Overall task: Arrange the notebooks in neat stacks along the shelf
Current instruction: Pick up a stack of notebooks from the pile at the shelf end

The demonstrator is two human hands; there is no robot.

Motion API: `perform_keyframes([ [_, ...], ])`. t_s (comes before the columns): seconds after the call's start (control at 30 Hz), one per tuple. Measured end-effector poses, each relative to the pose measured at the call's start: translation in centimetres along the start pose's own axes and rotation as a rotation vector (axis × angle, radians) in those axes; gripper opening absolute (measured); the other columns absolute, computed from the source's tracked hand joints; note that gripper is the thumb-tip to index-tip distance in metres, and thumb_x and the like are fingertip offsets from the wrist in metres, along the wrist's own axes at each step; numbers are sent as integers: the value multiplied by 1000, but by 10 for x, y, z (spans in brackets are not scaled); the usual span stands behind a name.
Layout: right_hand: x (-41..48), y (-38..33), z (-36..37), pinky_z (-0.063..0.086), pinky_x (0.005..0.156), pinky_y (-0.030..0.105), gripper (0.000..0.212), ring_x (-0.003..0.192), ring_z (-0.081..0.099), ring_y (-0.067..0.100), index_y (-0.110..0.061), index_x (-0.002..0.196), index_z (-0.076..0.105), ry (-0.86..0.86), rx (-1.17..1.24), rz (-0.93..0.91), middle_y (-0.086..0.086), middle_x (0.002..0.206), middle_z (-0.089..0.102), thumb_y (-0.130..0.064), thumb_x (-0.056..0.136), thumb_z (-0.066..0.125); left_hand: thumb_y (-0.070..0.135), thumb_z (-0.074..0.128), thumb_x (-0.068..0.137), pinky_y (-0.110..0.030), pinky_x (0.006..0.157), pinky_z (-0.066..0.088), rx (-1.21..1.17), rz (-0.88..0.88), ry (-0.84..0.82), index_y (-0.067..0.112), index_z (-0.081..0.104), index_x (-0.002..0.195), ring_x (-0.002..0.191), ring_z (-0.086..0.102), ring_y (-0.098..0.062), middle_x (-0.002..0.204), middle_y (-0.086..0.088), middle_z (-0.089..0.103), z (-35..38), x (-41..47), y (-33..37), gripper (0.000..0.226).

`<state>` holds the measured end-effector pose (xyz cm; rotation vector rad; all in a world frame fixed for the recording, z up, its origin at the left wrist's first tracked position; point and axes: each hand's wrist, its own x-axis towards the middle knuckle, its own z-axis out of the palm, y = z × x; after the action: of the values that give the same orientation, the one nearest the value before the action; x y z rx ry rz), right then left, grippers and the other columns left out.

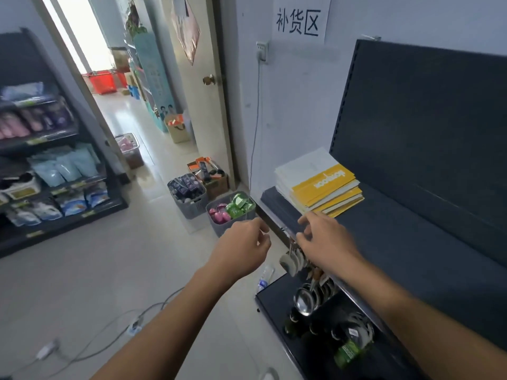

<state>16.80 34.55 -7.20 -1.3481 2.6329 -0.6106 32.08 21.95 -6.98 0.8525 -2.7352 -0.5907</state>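
My left grip (244, 239) and right grip (323, 242) hover empty, centre frame; the yellow-and-white paper notebooks (321, 185) look light and slippery, best taken by the sides.

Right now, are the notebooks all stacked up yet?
Done: one stack of notebooks sits at the shelf's far end, edges a bit uneven. In hand: nothing; left hand and right hand hover just before it. Left: squaring that stack; no other notebooks show.
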Motion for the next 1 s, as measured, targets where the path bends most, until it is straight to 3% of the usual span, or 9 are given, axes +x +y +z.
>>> perform_keyframes([
  [0.27,89,18,-10,51,71,34,21,85,58,13,-27,116,56,76,11,120,-14,92,55,-31,96,54,30,48,98,-39,82,56,-29,169,-41,19,65,111,92,65,-15,102,3,70,-10,115,-8,25],
  [0.53,127,40,-14,53,71,37,21,83,58,15,-25,115,55,111,-10,315,-13,85,54,-29,95,50,32,48,98,-30,79,52,-67,329,-91,22,64,118,85,64,-9,99,10,70,-11,198,-5,27],
  [0.8,141,38,-12,51,77,37,23,90,61,17,-30,118,56,174,-17,577,-11,104,61,-34,95,54,34,48,100,-34,80,55,-75,568,-257,25,63,119,86,63,-12,104,10,69,3,272,2,26],
  [1.0,146,21,-5,55,74,37,24,83,62,11,-26,118,59,265,49,778,-13,87,65,-29,95,56,33,50,100,-32,79,56,-130,686,-311,25,64,119,85,64,-10,103,11,69,6,314,-3,25],
])
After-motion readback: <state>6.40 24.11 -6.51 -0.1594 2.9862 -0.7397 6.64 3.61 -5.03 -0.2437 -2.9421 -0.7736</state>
